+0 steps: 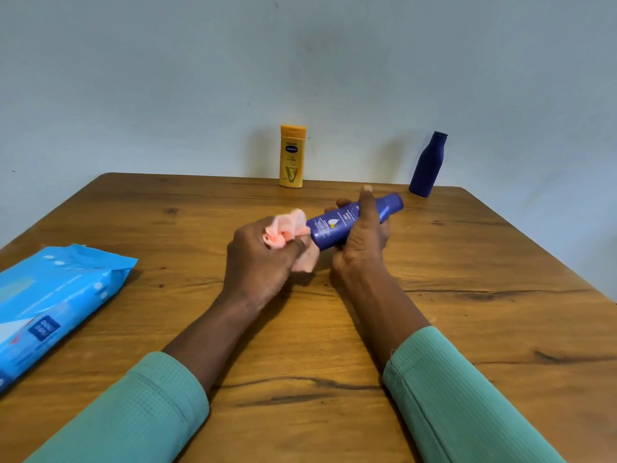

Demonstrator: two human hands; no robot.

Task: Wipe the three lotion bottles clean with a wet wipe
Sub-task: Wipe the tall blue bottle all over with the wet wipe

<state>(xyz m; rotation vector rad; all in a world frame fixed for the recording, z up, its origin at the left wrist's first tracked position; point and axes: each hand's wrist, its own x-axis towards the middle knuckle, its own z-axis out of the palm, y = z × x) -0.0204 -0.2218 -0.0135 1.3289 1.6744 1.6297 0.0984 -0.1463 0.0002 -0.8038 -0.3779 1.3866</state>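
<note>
My right hand [362,242] grips a blue lotion bottle [334,227] held on its side above the table's middle, cap end pointing far right. My left hand [263,259] is closed on a crumpled pinkish wet wipe [288,228], which presses against the bottle's bottom end. A yellow lotion bottle [292,157] stands upright at the far edge, centre. A second dark blue bottle [428,164] stands upright at the far right corner.
A light blue pack of wet wipes [50,305] lies at the left edge of the wooden table [467,295]. A pale wall rises right behind the far edge. Green sleeves cover both forearms.
</note>
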